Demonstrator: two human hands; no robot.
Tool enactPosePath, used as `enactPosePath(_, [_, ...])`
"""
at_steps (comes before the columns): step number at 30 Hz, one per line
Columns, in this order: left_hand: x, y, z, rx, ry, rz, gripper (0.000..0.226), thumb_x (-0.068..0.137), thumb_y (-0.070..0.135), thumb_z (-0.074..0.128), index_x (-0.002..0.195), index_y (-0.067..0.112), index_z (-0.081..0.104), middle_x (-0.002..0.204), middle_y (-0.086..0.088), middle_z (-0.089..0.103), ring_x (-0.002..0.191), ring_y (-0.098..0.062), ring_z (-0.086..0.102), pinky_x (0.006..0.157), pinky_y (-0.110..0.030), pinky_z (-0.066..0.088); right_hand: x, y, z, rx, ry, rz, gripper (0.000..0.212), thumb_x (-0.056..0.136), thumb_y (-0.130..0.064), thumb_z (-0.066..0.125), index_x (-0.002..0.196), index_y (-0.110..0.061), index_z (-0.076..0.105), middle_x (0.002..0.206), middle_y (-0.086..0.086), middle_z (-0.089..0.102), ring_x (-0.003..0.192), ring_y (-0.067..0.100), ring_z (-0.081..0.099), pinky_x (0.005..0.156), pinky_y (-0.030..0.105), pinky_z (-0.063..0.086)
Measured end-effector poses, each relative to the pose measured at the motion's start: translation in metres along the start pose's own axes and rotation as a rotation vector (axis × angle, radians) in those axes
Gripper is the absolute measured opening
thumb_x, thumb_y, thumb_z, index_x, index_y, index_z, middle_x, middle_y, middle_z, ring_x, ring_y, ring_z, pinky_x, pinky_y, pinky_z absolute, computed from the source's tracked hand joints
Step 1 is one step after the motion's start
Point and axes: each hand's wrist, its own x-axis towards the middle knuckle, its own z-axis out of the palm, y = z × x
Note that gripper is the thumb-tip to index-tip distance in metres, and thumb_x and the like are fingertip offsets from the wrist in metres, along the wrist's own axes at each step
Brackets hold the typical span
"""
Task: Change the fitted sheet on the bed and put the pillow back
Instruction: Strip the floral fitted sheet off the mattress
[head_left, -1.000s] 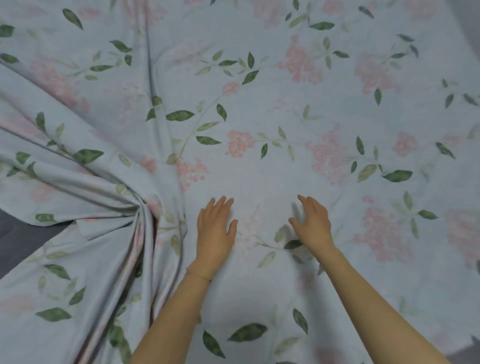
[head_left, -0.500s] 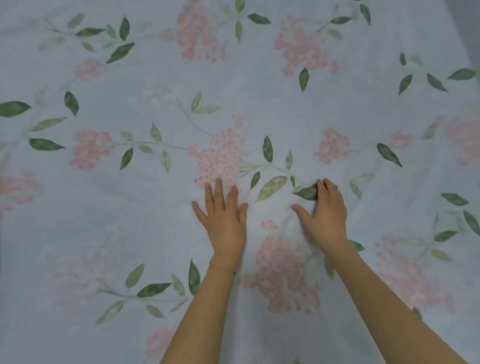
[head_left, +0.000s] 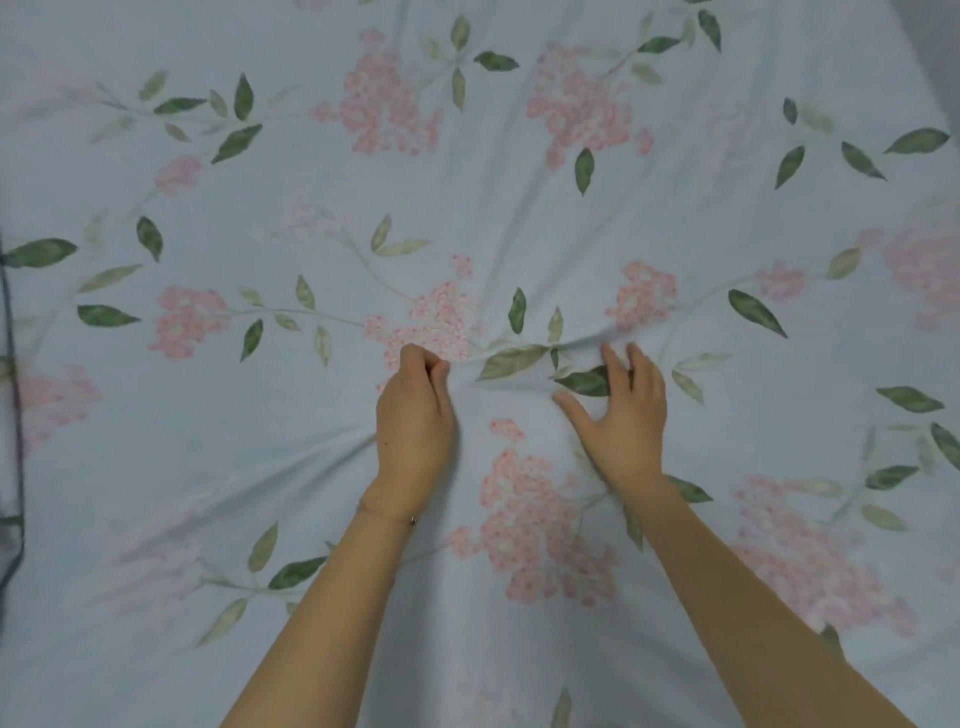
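A pale blue fitted sheet printed with pink flower clusters and green leaves fills almost the whole view, spread over the bed. My left hand sits at the centre with its fingers curled, pinching a fold of the sheet at the fingertips. My right hand lies just to its right, fingers spread and bent, thumb out, pressing into the cloth. Creases radiate outward from both hands. No pillow is in view.
A dark strip runs down the far left edge, where the sheet ends. A grey patch shows at the top right corner.
The big bunched fold at the left a second ago has left the view. My left hand went from flat on the sheet to pinching it; my right hand's fingers have spread and bent.
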Motion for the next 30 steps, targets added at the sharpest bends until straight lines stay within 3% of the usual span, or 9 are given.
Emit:
enactPosePath(5, [0.008,0.016,0.0,-0.175,-0.086,-0.06,0.013,0.103,0.014,0.04,0.091,0.01,0.041,0.065,0.004,0.042,0.054,-0.01,0.036,0.048,-0.021,0.026,0.027,-0.019,0.021,-0.056,0.273,-0.053,0.025,0.095,-0.028,0.05,0.089,-0.008,0.064,0.097,0.014,0.06,0.09,0.035,0.056,0.077,0.044,0.044])
enactPosePath(8, [0.011,0.016,-0.008,-0.239,-0.113,-0.064,0.014,0.104,0.015,0.04,0.09,0.011,0.041,0.064,0.004,0.041,0.053,-0.009,0.035,0.048,-0.022,0.026,0.051,-0.032,0.012,0.016,0.302,0.143,0.021,0.098,-0.016,0.049,0.082,-0.004,0.056,0.075,0.018,0.056,0.074,0.034,0.052,0.058,0.037,0.032])
enactPosePath(11, [0.016,0.003,-0.022,-0.255,-0.132,-0.065,0.016,0.104,0.017,0.039,0.09,0.01,0.042,0.065,0.003,0.043,0.054,-0.01,0.036,0.05,-0.025,0.026,0.046,-0.047,0.004,0.189,0.221,0.154,0.04,0.094,-0.044,0.044,0.099,-0.007,0.058,0.089,0.016,0.057,0.09,0.034,0.054,0.066,0.034,0.036])
enactPosePath(15, [0.032,-0.029,-0.054,-0.301,-0.087,-0.115,0.017,0.104,0.019,0.04,0.091,0.009,0.044,0.066,0.003,0.047,0.055,-0.008,0.041,0.048,-0.021,0.031,0.01,-0.104,0.011,0.221,-0.09,-0.045,0.08,0.077,-0.074,0.047,0.147,-0.037,0.033,0.154,0.001,0.027,0.141,0.018,0.023,0.117,0.039,0.02])
enactPosePath(17, [0.041,-0.053,-0.076,-0.292,-0.036,-0.143,0.016,0.104,0.018,0.04,0.091,0.008,0.044,0.07,0.003,0.049,0.059,-0.008,0.044,0.051,-0.018,0.034,-0.003,-0.141,0.034,0.084,-0.154,-0.123,0.08,0.073,-0.079,0.044,0.14,-0.035,0.046,0.145,0.004,0.04,0.135,0.024,0.034,0.114,0.044,0.026])
enactPosePath(19, [0.044,-0.084,-0.105,-0.282,0.016,-0.193,0.014,0.104,0.017,0.04,0.092,0.009,0.044,0.073,0.004,0.049,0.063,-0.008,0.045,0.053,-0.015,0.034,-0.015,-0.184,0.063,0.074,-0.091,-0.228,0.058,0.081,-0.068,0.05,0.114,-0.024,0.066,0.11,0.005,0.059,0.104,0.027,0.055,0.088,0.039,0.044])
enactPosePath(22, [0.052,-0.133,-0.158,-0.255,0.099,-0.272,0.012,0.104,0.017,0.041,0.096,0.008,0.044,0.075,0.006,0.049,0.063,-0.005,0.045,0.053,-0.013,0.036,-0.026,-0.265,0.1,0.11,-0.066,-0.24,0.035,0.095,-0.043,0.055,0.074,-0.015,0.059,0.07,0.003,0.053,0.07,0.026,0.053,0.057,0.031,0.031])
enactPosePath(27, [0.062,-0.216,-0.259,-0.195,0.339,-0.395,0.009,0.102,0.015,0.045,0.097,0.01,0.05,0.084,0.002,0.054,0.07,-0.004,0.048,0.062,-0.012,0.033,-0.076,-0.422,0.114,0.57,-0.279,-0.168,0.049,0.098,-0.032,0.055,0.059,-0.022,0.027,0.053,-0.001,0.028,0.053,0.015,0.033,0.056,0.035,0.023])
enactPosePath(30, [0.045,-0.261,-0.293,0.007,0.163,-0.206,0.014,0.098,0.02,0.053,0.087,0.012,0.057,0.078,0.003,0.059,0.072,-0.002,0.054,0.069,-0.024,0.041,-0.081,-0.412,0.121,0.557,-0.283,-0.293,0.023,0.088,-0.042,0.064,0.079,-0.021,0.063,0.081,0.001,0.062,0.081,0.014,0.058,0.074,0.033,0.043])
